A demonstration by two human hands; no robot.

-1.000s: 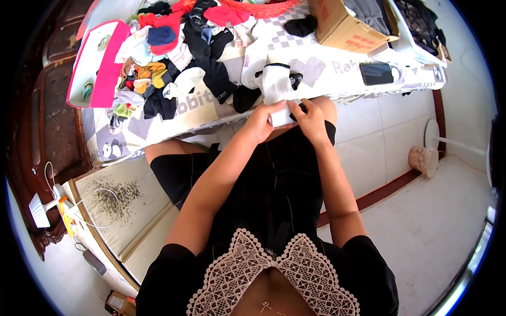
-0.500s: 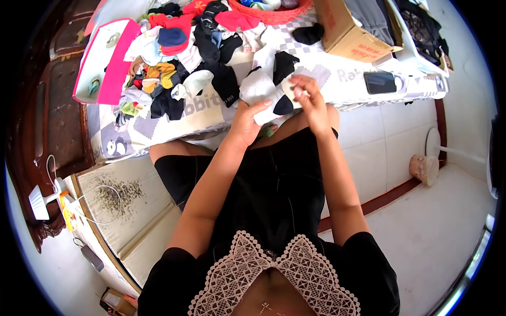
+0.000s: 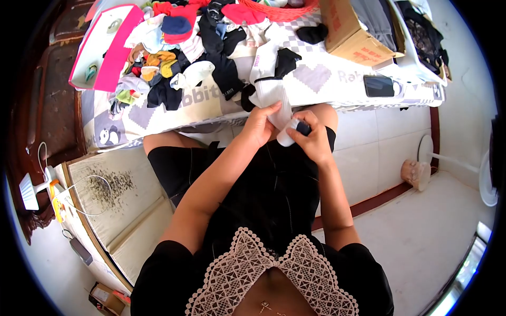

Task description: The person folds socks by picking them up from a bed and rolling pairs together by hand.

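A white ribbed sock with a black band [image 3: 274, 95] lies over the edge of the bed, its near part between my hands. My left hand [image 3: 259, 124] is closed on its left side, thumb on top. Fingers curled, my right hand [image 3: 313, 138] grips the sock's lower end, where white fabric and a dark patch show. Just beyond are a black sock [image 3: 287, 61] and another white sock [image 3: 265, 59]. A heap of mixed socks and small clothes [image 3: 158, 68] spreads to the left.
On the patterned bedcover [image 3: 211, 108], a pink-edged white box [image 3: 117, 50] stands at the left. A red basket [image 3: 284, 14], a cardboard box with grey cloth [image 3: 350, 39] and a phone [image 3: 378, 86] are farther right. A wooden stool-like object [image 3: 415, 175] stands on the floor.
My right hand has come down from beside the sock and closed on its lower end. The sock now stretches out longer between the bed and my hands. My left hand keeps its hold.
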